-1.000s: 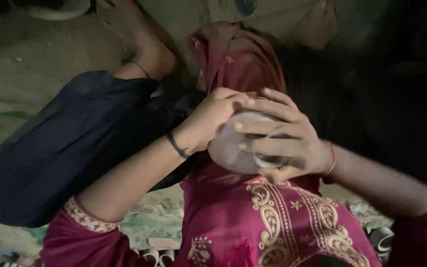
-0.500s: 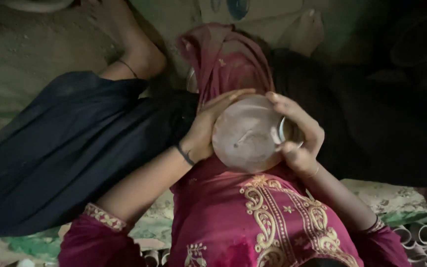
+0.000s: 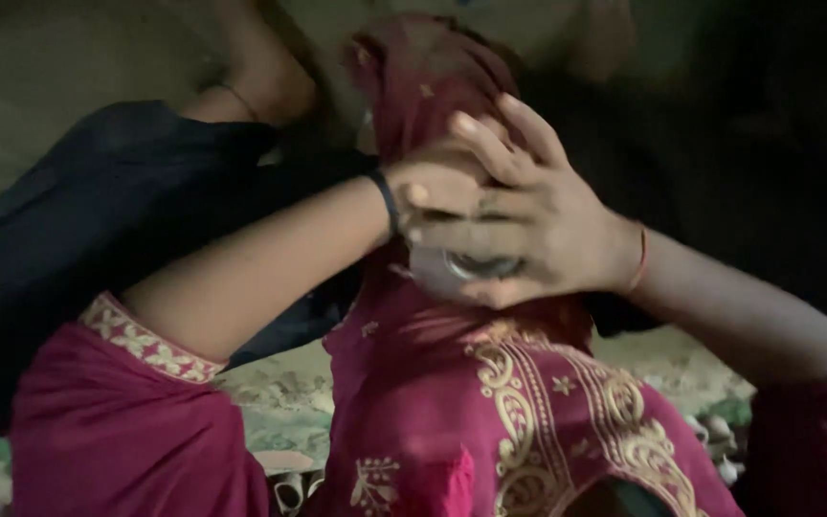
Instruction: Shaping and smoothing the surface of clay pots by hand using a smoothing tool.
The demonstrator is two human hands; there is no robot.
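Note:
My left hand and my right hand are clasped together around a small round metal bowl. Only a bit of the bowl's shiny rim shows below my right fingers; the rest is hidden. The right fingers lie across the bowl's front, and the left hand presses against its far side. A black band circles my left wrist and a thin red thread my right. Below the hands hangs my maroon dress with gold embroidery.
My leg in black cloth stretches out to the left, ending in a bare foot with an anklet. A maroon scarf lies beyond the hands. A patterned green mat covers the floor. The right side is dark.
The bowl's open inside showed half a second ago; now my right hand has closed over it. Both hands and the bowl sit larger and higher in view.

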